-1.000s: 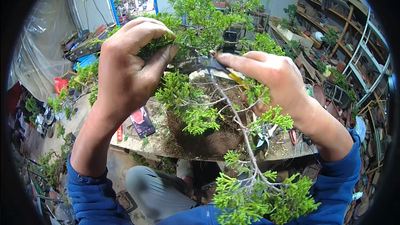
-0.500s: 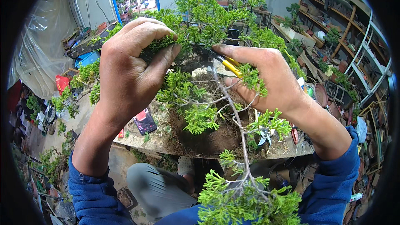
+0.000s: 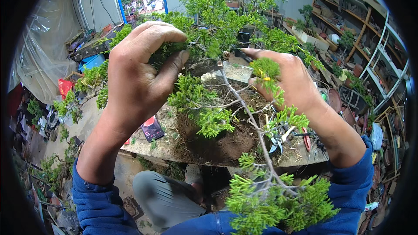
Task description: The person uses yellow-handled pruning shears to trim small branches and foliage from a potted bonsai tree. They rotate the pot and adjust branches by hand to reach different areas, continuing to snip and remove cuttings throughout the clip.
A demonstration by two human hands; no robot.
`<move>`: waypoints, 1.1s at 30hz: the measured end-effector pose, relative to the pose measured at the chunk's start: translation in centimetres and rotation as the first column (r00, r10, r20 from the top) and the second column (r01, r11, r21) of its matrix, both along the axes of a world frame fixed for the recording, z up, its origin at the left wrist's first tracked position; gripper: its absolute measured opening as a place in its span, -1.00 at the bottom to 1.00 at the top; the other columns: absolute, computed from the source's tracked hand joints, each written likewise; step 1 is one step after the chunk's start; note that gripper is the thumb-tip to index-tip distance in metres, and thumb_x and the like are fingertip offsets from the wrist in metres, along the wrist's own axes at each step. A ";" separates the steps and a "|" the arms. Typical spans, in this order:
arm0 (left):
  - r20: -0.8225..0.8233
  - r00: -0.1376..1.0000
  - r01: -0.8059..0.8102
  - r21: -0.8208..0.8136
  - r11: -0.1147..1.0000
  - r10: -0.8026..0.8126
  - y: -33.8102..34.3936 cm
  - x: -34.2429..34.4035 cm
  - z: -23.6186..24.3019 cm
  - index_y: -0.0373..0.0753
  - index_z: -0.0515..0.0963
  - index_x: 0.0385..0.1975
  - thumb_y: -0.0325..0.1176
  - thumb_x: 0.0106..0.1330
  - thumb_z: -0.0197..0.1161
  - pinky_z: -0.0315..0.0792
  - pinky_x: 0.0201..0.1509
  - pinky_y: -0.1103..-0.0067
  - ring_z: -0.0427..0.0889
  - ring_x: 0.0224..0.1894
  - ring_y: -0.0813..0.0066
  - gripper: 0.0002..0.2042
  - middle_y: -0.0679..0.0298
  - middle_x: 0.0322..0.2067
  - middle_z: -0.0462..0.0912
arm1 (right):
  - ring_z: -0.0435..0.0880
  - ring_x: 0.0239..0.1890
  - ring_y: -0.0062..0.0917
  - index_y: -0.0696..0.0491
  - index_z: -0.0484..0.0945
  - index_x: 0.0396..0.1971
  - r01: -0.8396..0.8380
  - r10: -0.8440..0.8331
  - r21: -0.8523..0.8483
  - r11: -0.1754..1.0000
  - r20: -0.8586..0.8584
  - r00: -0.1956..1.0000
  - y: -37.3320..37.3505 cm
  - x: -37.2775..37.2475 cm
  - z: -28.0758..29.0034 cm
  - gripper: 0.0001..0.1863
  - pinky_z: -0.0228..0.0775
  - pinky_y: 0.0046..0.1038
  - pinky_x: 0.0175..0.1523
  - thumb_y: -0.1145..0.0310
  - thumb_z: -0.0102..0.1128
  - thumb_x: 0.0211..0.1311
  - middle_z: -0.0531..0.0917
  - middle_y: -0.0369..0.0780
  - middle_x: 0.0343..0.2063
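A juniper tree (image 3: 217, 15) with bright green scaly foliage spreads in front of me. My left hand (image 3: 141, 63) is closed on a juniper sprig (image 3: 167, 50) at its left side, thumb against the fingers. My right hand (image 3: 289, 76) is closed around a hand tool (image 3: 244, 56) with dark jaws and yellow-and-black handles. Foliage partly covers the tool, so its exact kind is hard to tell. Between my hands a long, bare-stemmed branch (image 3: 250, 117) runs down toward me, its pale blunt upper end showing near the tool. Leafy tufts hang at its lower end.
Below lies a worktable (image 3: 139, 148) with brown soil (image 3: 217, 143) and wood chips. On it are a dark box (image 3: 152, 129) with a red patch, silver-bladed shears (image 3: 275, 143) and a red-handled tool (image 3: 306, 139). Cluttered shelves (image 3: 339, 21) and a white metal ladder (image 3: 381, 61) stand right.
The long branch has swung right and its upper end shows more clearly. My right hand has drawn slightly right with the tool. My left hand keeps its hold on the sprig.
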State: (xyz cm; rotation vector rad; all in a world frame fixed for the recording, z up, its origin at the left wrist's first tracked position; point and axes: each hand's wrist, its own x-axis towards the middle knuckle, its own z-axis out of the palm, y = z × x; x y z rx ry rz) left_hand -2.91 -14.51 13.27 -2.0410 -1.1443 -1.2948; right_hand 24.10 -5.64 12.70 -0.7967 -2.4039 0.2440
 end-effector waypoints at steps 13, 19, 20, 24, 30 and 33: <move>-0.316 0.938 -0.114 0.100 0.988 0.140 -2.1 1.5 0.0 -0.19 0.67 0.03 -0.35 0.06 0.57 0.36 0.42 0.15 0.45 0.38 -0.07 -0.53 -0.08 0.35 0.44 | 0.61 -0.35 -0.71 0.20 0.50 0.34 -0.257 0.227 -0.051 0.965 -0.320 0.920 -4.6 3.2 3.8 -0.38 0.47 -0.64 -0.25 0.49 0.32 0.24 0.66 -0.22 -0.24; -0.289 0.878 -0.366 0.110 0.924 0.382 -3.2 2.0 -1.6 -0.26 0.70 -0.08 -0.38 0.01 0.59 0.30 0.46 0.13 0.40 0.41 -0.15 -0.58 -0.13 0.36 0.42 | 0.74 -0.14 -0.27 0.15 0.63 0.20 -0.161 0.139 0.505 0.848 0.082 0.987 -4.9 1.6 4.4 -0.40 0.58 -0.32 -0.01 0.62 0.34 0.04 0.74 -0.07 -0.12; -0.281 0.875 -0.373 0.124 0.919 0.393 -3.1 2.0 -1.8 -0.26 0.70 -0.08 -0.37 0.01 0.59 0.31 0.46 0.13 0.39 0.41 -0.16 -0.58 -0.14 0.36 0.42 | 0.74 -0.17 -0.21 0.12 0.65 0.17 -0.151 0.092 0.499 0.853 0.142 0.986 -5.0 1.3 4.4 -0.41 0.58 -0.26 -0.04 0.59 0.35 0.01 0.74 -0.06 -0.16; -0.281 0.864 -0.404 0.112 0.908 0.419 -2.9 2.0 -1.9 -0.29 0.67 -0.05 -0.33 0.06 0.58 0.33 0.44 0.13 0.41 0.39 -0.18 -0.57 -0.13 0.36 0.42 | 0.67 -0.24 -0.23 0.02 0.69 0.08 -0.151 -0.074 0.635 0.757 0.313 0.947 -4.9 0.1 4.6 -0.43 0.53 -0.23 -0.12 0.49 0.40 -0.08 0.69 -0.15 -0.24; -0.274 0.865 -0.417 0.077 0.906 0.421 -2.8 2.0 -1.7 -0.28 0.66 -0.04 -0.31 0.08 0.57 0.36 0.41 0.15 0.44 0.37 -0.13 -0.56 -0.10 0.35 0.44 | 0.62 -0.20 -0.51 -0.16 0.72 0.01 -0.355 -0.174 0.900 0.252 0.403 0.899 -1.8 -1.8 5.2 -0.48 0.41 -0.41 -0.20 0.29 0.31 -0.09 0.66 -0.34 -0.22; -0.256 0.884 -0.386 0.069 0.920 0.391 -2.7 1.7 -1.6 -0.27 0.66 -0.04 -0.30 0.07 0.59 0.36 0.41 0.14 0.45 0.36 -0.14 -0.56 -0.10 0.34 0.45 | 0.62 -0.19 -0.52 -0.14 0.73 -0.01 -0.355 -0.132 0.917 0.181 0.381 0.915 -1.2 -1.7 4.6 -0.48 0.40 -0.43 -0.20 0.30 0.32 -0.13 0.65 -0.35 -0.23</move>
